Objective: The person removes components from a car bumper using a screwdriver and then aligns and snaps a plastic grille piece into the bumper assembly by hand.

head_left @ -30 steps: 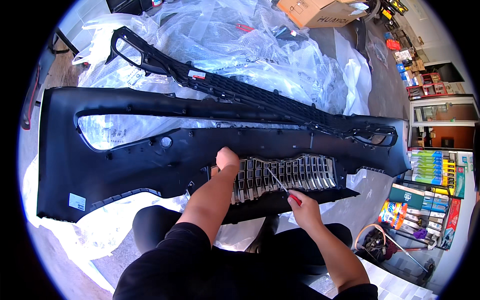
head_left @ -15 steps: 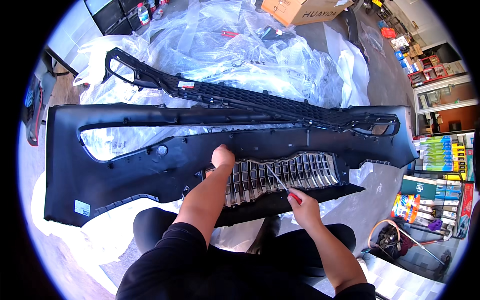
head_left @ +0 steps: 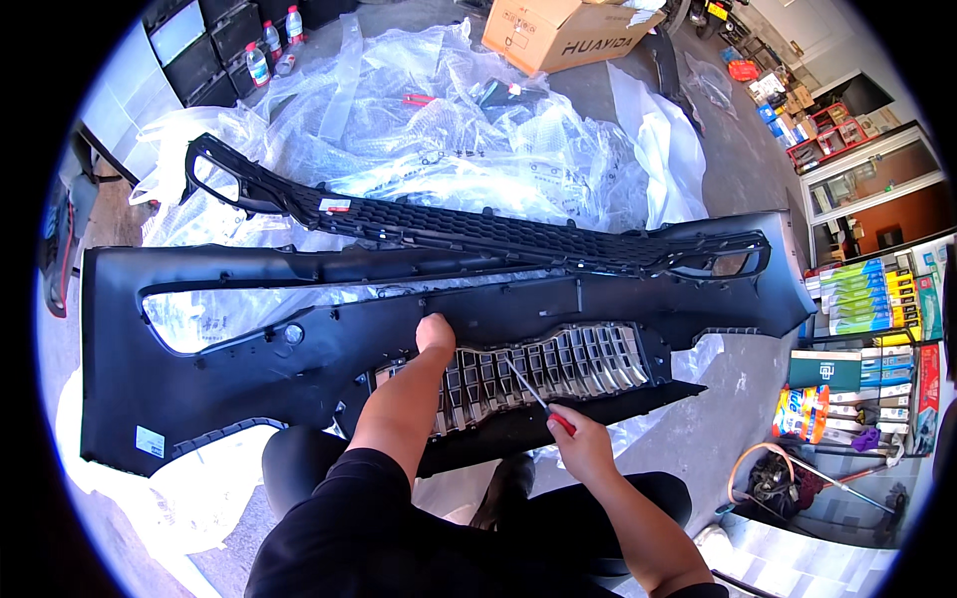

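Observation:
A large black car bumper cover point(head_left: 229, 389) lies across my legs with its inner side up. A chrome-and-black radiator grille point(head_left: 558, 361) is set in its near middle part. My right hand point(head_left: 583, 444) grips a screwdriver point(head_left: 530, 388) by its red handle, and the thin shaft reaches onto the grille's slats. Beside the grille's upper left corner, my left hand point(head_left: 435, 334) rests closed against the bumper. Its fingertips are hidden, so what they hold, if anything, does not show. A long black lower mesh grille point(head_left: 478, 227) lies slantwise over the bumper's far edge.
Crumpled clear plastic wrap point(head_left: 439, 130) spreads over the floor beyond the bumper. A cardboard box point(head_left: 568, 35) stands at the back, with plastic bottles point(head_left: 257, 66) at far left. On the right are shelved packages point(head_left: 867, 299) and a coiled hose point(head_left: 763, 473).
The whole view has shifted, so the bumper and grilles sit lower and further left in the picture. Both hands keep about the same places on the parts.

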